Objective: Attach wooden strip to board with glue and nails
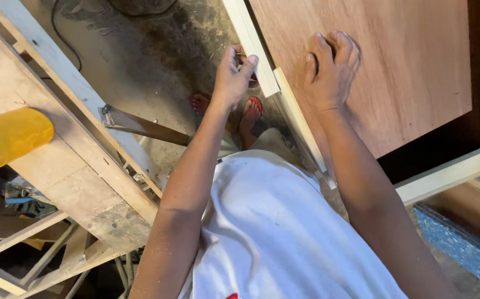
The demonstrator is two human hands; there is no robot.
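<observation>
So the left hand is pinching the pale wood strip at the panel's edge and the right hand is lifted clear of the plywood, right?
Not quite. In the head view the right hand lies on the plywood panel, not lifted clear. The left hand does pinch the pale wood strip at its edge.

Warm, even light falls from above on my forearms and the plywood panel. The floor beneath lies dim; the panel's far-right edge sinks into deep shadow. Focus is sharp, without glare.
</observation>
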